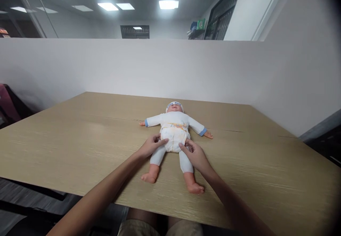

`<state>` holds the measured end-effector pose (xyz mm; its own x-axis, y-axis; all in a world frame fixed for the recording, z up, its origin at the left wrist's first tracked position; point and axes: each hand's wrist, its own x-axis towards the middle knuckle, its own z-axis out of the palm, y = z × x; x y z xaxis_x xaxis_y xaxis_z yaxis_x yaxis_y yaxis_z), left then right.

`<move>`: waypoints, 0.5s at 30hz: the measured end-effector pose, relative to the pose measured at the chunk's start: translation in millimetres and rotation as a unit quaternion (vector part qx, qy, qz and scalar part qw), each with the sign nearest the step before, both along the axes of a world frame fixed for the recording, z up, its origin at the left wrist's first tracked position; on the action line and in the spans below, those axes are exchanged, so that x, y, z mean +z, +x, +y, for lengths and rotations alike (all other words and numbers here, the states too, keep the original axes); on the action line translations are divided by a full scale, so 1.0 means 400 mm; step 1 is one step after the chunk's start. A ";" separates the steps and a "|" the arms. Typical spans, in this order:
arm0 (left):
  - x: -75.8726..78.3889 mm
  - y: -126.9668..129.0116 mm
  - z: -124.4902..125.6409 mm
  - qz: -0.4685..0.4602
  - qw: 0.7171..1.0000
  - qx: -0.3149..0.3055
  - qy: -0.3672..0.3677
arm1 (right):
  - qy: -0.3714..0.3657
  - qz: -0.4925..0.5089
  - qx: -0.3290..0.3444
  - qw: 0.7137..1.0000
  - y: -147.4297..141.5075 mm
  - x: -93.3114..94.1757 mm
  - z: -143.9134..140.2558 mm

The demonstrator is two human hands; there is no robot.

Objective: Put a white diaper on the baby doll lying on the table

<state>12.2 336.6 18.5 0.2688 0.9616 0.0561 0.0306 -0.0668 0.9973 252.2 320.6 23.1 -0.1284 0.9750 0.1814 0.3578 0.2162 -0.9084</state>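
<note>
A baby doll (174, 120) in a white suit with blue cuffs and a white cap lies on its back on the wooden table (80, 140), head away from me. It wears a white diaper (174, 136). My left hand (151, 146) rests at the diaper's left side by the doll's hip, fingertips touching it. My right hand (195, 154) touches the diaper's right side near the doll's thigh, fingers pinched at the edge. The doll's bare feet point toward me.
A white partition wall (106, 65) runs behind and to the right of the table. A dark red chair back (7, 104) shows at the far left. My knees (160, 225) sit under the table's near edge.
</note>
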 end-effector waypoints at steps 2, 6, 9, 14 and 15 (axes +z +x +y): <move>0.009 -0.003 -0.002 -0.013 1.000 -0.008 -0.018 | -0.022 0.042 0.014 0.999 0.008 0.006 -0.007; 0.027 -0.022 -0.016 -0.039 0.998 -0.019 -0.048 | -0.093 0.111 0.012 0.989 0.043 0.031 -0.041; 0.035 -0.046 -0.035 -0.036 0.997 -0.017 -0.063 | -0.140 0.140 0.050 0.979 0.084 0.058 -0.070; 0.027 -0.099 -0.027 0.045 0.999 0.011 -0.025 | -0.187 0.080 0.052 0.978 0.166 0.070 -0.058; 0.024 -0.111 -0.014 0.087 0.996 0.031 0.006 | -0.185 0.064 0.037 0.980 0.183 0.064 -0.042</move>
<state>-32.1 331.0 28.0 0.2154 0.9762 0.0253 0.2071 -0.0710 0.9758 325.3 303.9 48.7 -0.2011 0.9658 -0.1638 0.2310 -0.1157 -0.9660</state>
